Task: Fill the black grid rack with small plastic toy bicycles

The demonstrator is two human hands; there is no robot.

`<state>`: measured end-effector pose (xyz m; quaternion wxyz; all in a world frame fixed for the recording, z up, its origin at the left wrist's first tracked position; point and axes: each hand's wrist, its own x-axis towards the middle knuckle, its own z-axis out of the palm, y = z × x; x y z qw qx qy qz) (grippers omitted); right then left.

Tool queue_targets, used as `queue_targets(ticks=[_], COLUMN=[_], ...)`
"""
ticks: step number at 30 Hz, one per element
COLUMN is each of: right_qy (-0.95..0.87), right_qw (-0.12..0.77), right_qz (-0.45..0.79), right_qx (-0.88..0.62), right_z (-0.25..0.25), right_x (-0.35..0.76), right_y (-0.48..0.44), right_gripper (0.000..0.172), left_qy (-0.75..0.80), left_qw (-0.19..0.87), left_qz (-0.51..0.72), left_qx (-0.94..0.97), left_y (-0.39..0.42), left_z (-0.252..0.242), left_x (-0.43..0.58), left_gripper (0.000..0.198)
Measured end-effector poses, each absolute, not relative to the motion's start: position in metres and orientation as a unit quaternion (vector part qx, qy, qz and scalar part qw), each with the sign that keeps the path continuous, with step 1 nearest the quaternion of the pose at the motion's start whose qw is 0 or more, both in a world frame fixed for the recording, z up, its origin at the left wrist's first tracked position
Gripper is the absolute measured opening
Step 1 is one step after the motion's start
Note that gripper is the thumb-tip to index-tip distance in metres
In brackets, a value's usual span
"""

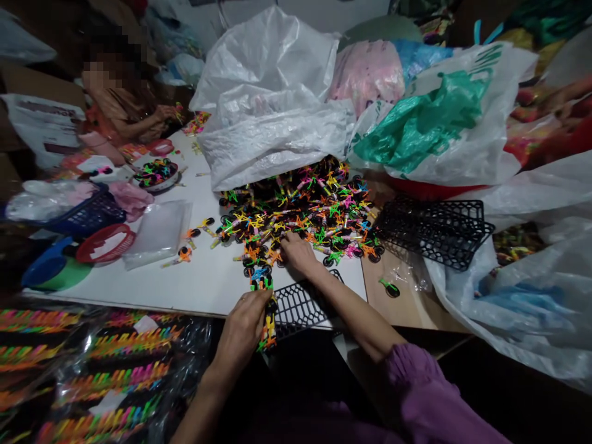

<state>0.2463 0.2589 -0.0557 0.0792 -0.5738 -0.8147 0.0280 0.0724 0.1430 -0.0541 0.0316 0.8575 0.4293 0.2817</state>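
Note:
A black plastic rack [300,303] with a grid of openings lies at the front table edge, partly overhanging it. Along its left side runs a row of small colourful toy bicycles [268,320]. My left hand [245,317] is closed on that left end, its fingers against the toys and the rack edge; the thumb is partly hidden. Reaching over the rack, my right hand [298,251] is at the front of a big heap of toy bicycles [319,209] with clear tubes attached. Its fingers are bent and pinched on a toy there, the tips partly hidden.
Stacked black racks [435,231] lie to the right. A large white sack [277,135] stands behind the heap. Clear plastic bags [157,234], a red basket [105,242] and a blue basket [87,213] are on the left. Another person [124,105] handles toys at far left. Filled packs [111,370] lie below left.

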Motion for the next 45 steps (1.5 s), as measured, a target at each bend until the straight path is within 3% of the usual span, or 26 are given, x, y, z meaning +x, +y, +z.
queue_targets(ticks=[3,7,10,13,15,18,21,27,29,32,35,39,45], right_qy=[-0.784,-0.716,-0.660,-0.629,-0.624,-0.660,-0.685,-0.668,-0.665,-0.620,-0.574,-0.584,-0.663], right_qw=[0.119,0.204,0.308,0.339,0.336,0.330,0.312,0.286,0.308,0.393,0.447,0.387,0.348], right_qz=[0.062,0.198,0.274,0.354,0.390,0.370,0.389,0.507,0.494,0.433,0.383,0.375,0.292], right_qx=[-0.606,-0.638,-0.628,-0.604,-0.588,-0.564,-0.531,-0.464,-0.468,-0.524,-0.569,-0.607,-0.595], right_z=[-0.060,-0.059,-0.059,-0.057,-0.051,-0.035,-0.019,-0.009,-0.010,-0.019,-0.042,-0.083,-0.105], right_x=[0.260,0.277,0.280,0.274,0.268,0.261,0.258,0.263,0.264,0.263,0.255,0.231,0.214], right_y=[0.237,0.214,0.204,0.192,0.182,0.169,0.157,0.138,0.136,0.135,0.133,0.126,0.127], right_gripper=[0.022,0.024,0.021,0.016,0.015,0.014,0.016,0.014,0.015,0.024,0.028,0.011,0.010], left_qy=[0.457,0.462,0.449,0.494,0.538,0.557,0.534,0.501,0.497,0.524,0.541,0.491,0.442], left_qw=[0.021,0.013,0.034,0.073,0.142,0.330,0.477,0.540,0.529,0.396,0.233,0.163,0.066], left_qz=[0.283,0.287,0.298,0.352,0.397,0.372,0.311,0.293,0.298,0.355,0.346,0.259,0.286], left_qx=[0.843,0.839,0.841,0.792,0.730,0.666,0.625,0.609,0.620,0.665,0.730,0.816,0.848], left_y=[0.149,0.171,0.183,0.184,0.181,0.179,0.177,0.166,0.163,0.159,0.148,0.127,0.119], left_z=[-0.059,-0.062,-0.055,-0.038,-0.026,-0.009,0.002,0.008,0.011,0.012,0.004,-0.025,-0.053], left_x=[0.073,0.074,0.075,0.079,0.084,0.093,0.099,0.106,0.103,0.083,0.057,0.048,0.065], left_gripper=[0.030,0.029,0.027,0.025,0.034,0.050,0.044,0.037,0.043,0.054,0.041,0.028,0.023])
